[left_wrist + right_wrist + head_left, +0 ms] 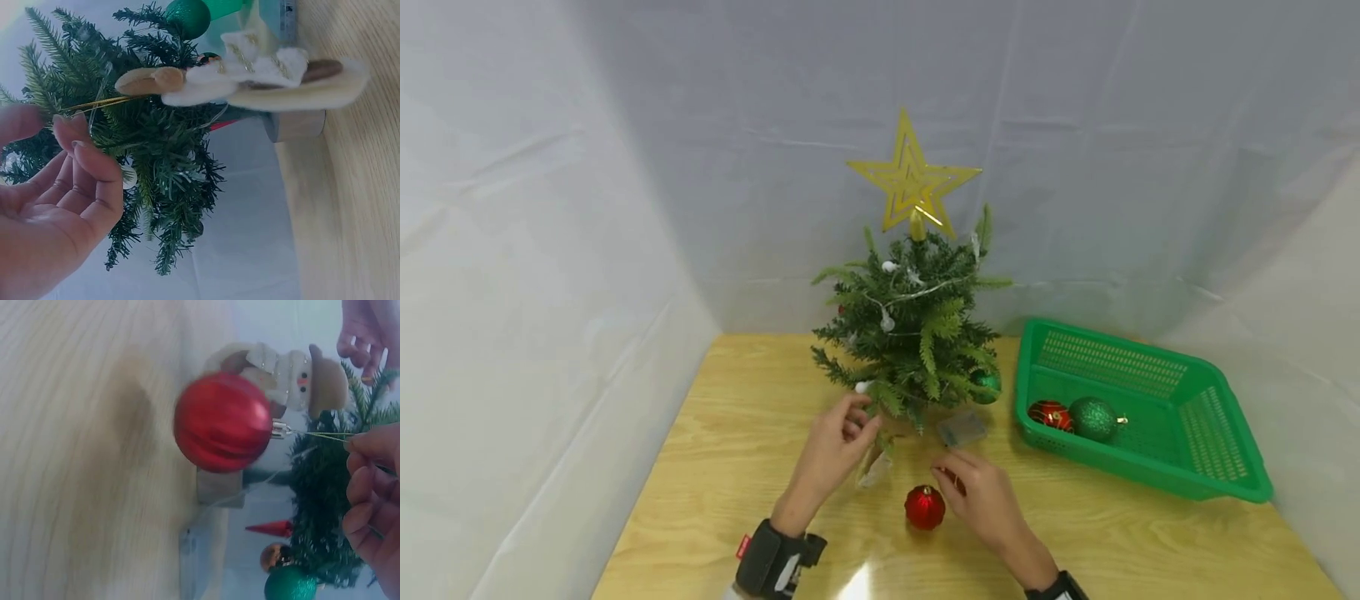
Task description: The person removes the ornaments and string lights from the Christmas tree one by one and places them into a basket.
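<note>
My right hand [983,498] pinches the thin cord of a shiny red ball ornament [925,508]. In the right wrist view the ball hangs from that cord close over the table, its silver cap toward my fingers. At the lower front left of the small Christmas tree [169,144], my left hand [835,442] pinches the gold cord of a snowman ornament [294,378] between thumb and fingertips. The snowman, with a brown hat and white body, hangs below the branches. A gold star [913,179] tops the tree, and a string of lights [917,293] winds round it.
A green basket [1142,479] on the right holds a red patterned ball [1051,415] and a green glitter ball [1093,418]. A clear box [962,428] lies at the tree's foot. Another green ball [987,385] hangs on the tree's right. White sheets [775,150] surround the wooden table [685,500].
</note>
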Demonstrator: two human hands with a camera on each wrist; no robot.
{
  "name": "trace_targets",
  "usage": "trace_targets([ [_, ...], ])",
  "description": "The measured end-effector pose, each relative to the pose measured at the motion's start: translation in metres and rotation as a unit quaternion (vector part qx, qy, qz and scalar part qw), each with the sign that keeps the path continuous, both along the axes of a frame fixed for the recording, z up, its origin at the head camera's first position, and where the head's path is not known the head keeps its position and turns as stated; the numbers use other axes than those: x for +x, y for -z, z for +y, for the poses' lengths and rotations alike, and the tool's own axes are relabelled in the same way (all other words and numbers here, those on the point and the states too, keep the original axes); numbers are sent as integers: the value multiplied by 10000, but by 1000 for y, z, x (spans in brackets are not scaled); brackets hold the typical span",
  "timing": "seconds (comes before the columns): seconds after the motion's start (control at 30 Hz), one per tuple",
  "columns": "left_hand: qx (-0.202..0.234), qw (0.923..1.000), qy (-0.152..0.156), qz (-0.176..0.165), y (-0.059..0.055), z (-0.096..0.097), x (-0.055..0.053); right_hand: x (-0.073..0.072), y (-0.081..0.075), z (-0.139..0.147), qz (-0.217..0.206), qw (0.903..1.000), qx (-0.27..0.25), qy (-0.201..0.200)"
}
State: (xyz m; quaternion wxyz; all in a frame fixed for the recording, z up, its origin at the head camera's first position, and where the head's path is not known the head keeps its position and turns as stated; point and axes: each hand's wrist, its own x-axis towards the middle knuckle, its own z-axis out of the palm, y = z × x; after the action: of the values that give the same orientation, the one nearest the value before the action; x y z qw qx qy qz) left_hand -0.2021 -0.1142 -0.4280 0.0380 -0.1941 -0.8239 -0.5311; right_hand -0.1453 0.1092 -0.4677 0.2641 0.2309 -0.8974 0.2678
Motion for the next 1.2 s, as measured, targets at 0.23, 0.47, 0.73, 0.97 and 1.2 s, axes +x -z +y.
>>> trace_targets([
  [0.23,22,9998,115,142,1,2,-2,1,-5,25,-2,9992,-145,386],
  [0.47,-299,9989,110,341,1,1,-1,-3,-14,59,238,9960,-435,744],
  [0.73,-329,9980,141,521,0,-1,-3,-3,-30,111,411,9873,-368,1490],
  [0.97,-406,9982,173,415,1,-1,-3,1,-43,151,609,9797,-215,1899],
  [1.2,-372,9985,204,339,0,1,-2,2,-52,176,628,9748,-218,2130],
])
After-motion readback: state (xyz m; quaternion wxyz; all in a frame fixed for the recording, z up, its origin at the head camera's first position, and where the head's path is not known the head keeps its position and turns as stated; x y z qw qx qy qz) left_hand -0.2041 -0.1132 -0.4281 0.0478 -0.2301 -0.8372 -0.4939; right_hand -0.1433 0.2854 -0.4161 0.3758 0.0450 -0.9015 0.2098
